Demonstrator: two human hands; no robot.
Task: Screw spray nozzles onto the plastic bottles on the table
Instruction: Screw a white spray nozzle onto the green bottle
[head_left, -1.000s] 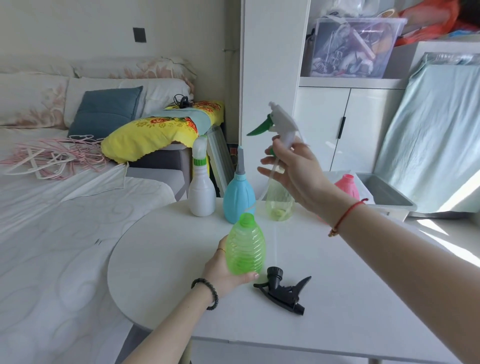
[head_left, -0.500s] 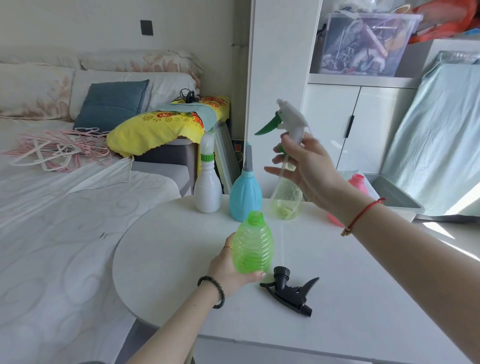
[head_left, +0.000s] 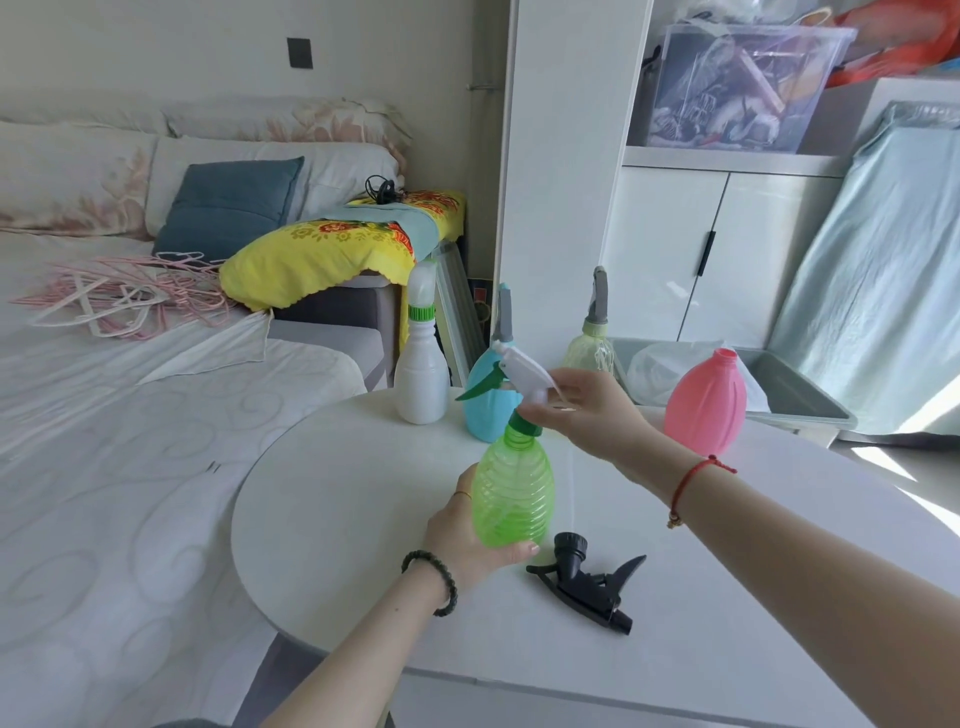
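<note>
A ribbed green bottle (head_left: 511, 491) stands on the white round table (head_left: 332, 519), gripped low on its side by my left hand (head_left: 467, 540). My right hand (head_left: 582, 410) holds a white spray nozzle with a green trigger (head_left: 511, 371) over the bottle's mouth, its green collar at the neck. A black spray nozzle (head_left: 587, 584) lies loose on the table just right of the green bottle. Farther back stand a white bottle (head_left: 422, 374), a blue bottle (head_left: 488, 410), a pale yellow-green bottle (head_left: 589, 348) with a grey top, and an uncapped pink bottle (head_left: 706, 402).
A bed (head_left: 104, 441) with pink hangers (head_left: 119, 296) runs along the table's left side. White cabinets (head_left: 675, 249) and a grey bin (head_left: 789, 395) stand behind the table. The table's near edge is straight.
My right hand has come down from head height with the white nozzle and set it onto the green bottle's mouth. The pale bottle and pink bottle behind are now uncovered.
</note>
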